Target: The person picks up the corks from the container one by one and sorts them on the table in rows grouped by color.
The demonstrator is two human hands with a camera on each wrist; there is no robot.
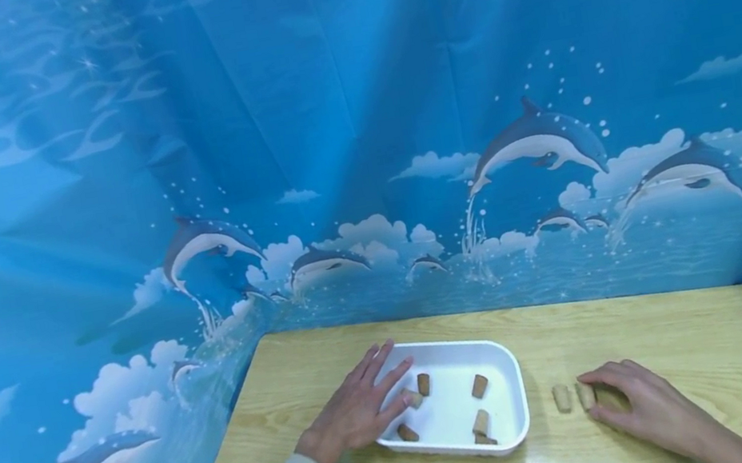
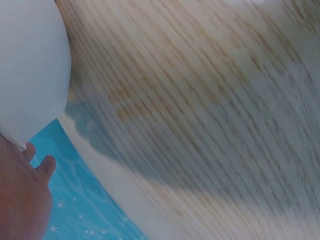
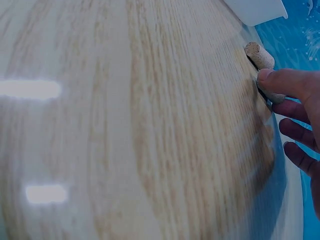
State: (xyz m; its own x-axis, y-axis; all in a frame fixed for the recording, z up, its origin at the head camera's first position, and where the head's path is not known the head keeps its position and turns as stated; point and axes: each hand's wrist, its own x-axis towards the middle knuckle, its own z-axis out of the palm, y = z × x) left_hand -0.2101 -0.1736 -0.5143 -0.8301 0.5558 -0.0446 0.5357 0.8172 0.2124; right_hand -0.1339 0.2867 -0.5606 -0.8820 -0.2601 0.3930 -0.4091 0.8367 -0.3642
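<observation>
On the desk (image 1: pixel 694 342), right of the white tray (image 1: pixel 450 395), our right hand (image 1: pixel 636 398) pinches a cork (image 1: pixel 587 397) lying lengthwise away from us, beside a second cork (image 1: pixel 562 399); our left hand (image 1: pixel 361 407) spreads wide over the tray's edge.

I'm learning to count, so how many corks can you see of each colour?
Dark brown corks: 4, all in the white tray
Light tan corks: 4, two in the tray and two on the table
Total: 8 visible corks
</observation>
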